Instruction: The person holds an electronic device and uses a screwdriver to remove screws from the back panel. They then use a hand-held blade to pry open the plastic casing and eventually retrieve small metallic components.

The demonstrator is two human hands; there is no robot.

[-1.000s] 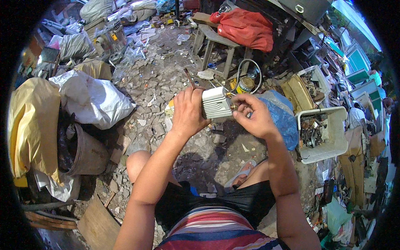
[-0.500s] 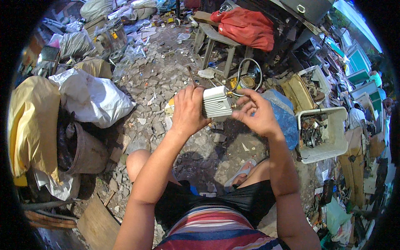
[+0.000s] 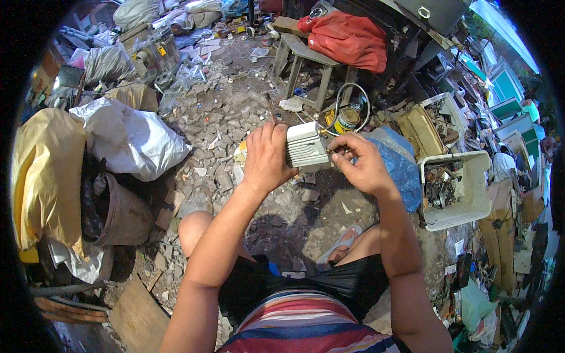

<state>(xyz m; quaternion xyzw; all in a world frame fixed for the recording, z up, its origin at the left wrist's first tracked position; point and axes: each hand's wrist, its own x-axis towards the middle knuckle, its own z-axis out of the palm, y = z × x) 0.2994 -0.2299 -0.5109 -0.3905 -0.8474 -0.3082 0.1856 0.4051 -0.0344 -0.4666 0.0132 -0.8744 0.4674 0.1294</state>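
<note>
A white box-shaped housing with ribbed, fin-like sides (image 3: 307, 146) is held in the air before me. My left hand (image 3: 263, 156) wraps round its left end, fingers over the top and thumb below. A thin dark rod (image 3: 271, 108) sticks up beyond those fingers; whether the hand grips it too is unclear. At the housing's right end my right hand (image 3: 362, 162) has thumb and fingers pinched on a small dark fitting (image 3: 331, 151), mostly hidden by the fingertips. Something yellowish (image 3: 240, 152) shows just left of my left hand.
On the right stand a white bin of scrap (image 3: 456, 220) and a blue plastic bag (image 3: 395, 170). A wooden stool (image 3: 321, 73) bearing a red sack (image 3: 347, 41) stands ahead, near a yellow can (image 3: 348, 120). On the left are a bucket (image 3: 126, 212) and white sack (image 3: 132, 138). Rubble covers the ground.
My right hand's fingers have drawn together from a looser spread and closed at the housing's right end. The left hand and the housing have barely moved.
</note>
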